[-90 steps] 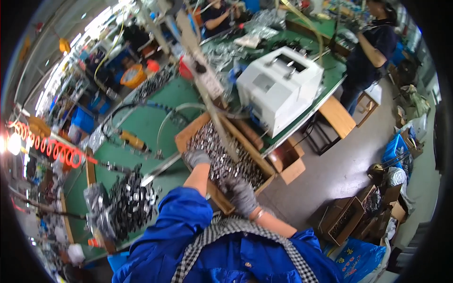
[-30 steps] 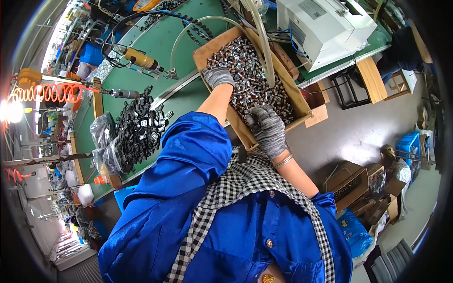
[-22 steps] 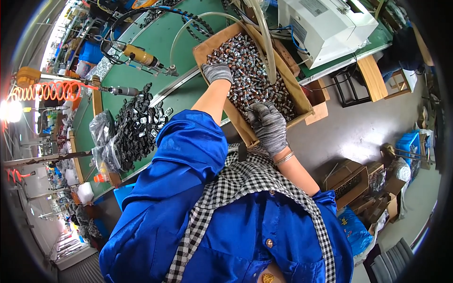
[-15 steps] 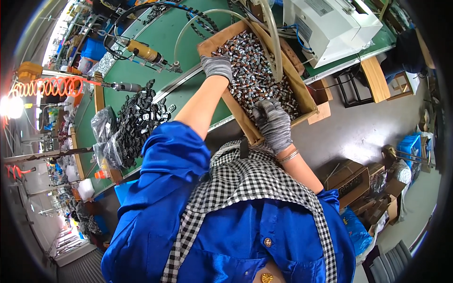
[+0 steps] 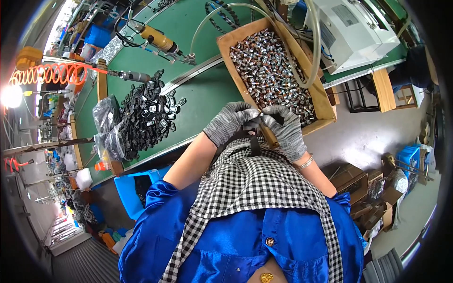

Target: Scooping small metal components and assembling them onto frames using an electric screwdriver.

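Note:
My left hand (image 5: 227,123) and my right hand (image 5: 287,133), both in grey knit gloves with bare fingertips, meet over the near edge of a cardboard box (image 5: 236,75). Their fingers are closed in a pinch, tip to tip. A small shiny metal part (image 5: 261,113) shows between the fingertips; something dark lies below it by the left fingers, too covered to name. Inside the box is a heap of small silvery metal parts (image 5: 271,70) with copper-coloured bits.
Black plastic pieces (image 5: 148,111) lie piled on the green table (image 5: 198,94) at left, beside a clear plastic bag (image 5: 106,120). A yellow power driver (image 5: 158,40) and a grey one (image 5: 134,76) hang above. A hose (image 5: 315,47) arches over the box; a white machine (image 5: 358,33) stands behind.
My left hand has left the box's far-left edge and come down to meet my right hand. My right hand has drawn back from the heap to the near edge. The view has shifted.

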Action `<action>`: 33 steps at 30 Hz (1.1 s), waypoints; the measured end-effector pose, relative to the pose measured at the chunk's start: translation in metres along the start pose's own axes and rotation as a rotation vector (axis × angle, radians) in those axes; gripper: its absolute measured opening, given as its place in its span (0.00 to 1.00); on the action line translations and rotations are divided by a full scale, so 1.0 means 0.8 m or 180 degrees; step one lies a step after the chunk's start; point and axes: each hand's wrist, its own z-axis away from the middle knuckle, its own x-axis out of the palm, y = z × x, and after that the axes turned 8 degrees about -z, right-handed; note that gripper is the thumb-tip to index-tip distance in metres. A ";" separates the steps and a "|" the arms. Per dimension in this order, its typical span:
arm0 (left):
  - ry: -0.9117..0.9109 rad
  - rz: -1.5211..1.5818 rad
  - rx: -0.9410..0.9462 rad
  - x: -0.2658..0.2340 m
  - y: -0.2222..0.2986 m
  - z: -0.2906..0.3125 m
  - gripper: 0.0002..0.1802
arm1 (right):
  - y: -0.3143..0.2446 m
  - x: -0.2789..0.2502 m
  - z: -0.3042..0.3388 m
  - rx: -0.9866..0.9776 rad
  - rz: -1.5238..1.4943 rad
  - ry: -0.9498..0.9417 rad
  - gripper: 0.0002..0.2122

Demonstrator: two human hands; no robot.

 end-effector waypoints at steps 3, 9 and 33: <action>-0.0116 0.0525 -0.0213 -0.006 -0.011 0.003 0.15 | 0.000 0.007 0.001 0.0253 0.0087 -0.0123 0.07; -0.0303 0.1137 -0.0330 -0.022 -0.032 -0.002 0.10 | -0.011 0.020 -0.002 0.0254 0.0155 -0.0131 0.07; -0.0115 -0.2374 0.1674 -0.031 0.017 -0.001 0.13 | -0.015 0.032 -0.003 0.1305 -0.1222 0.0106 0.08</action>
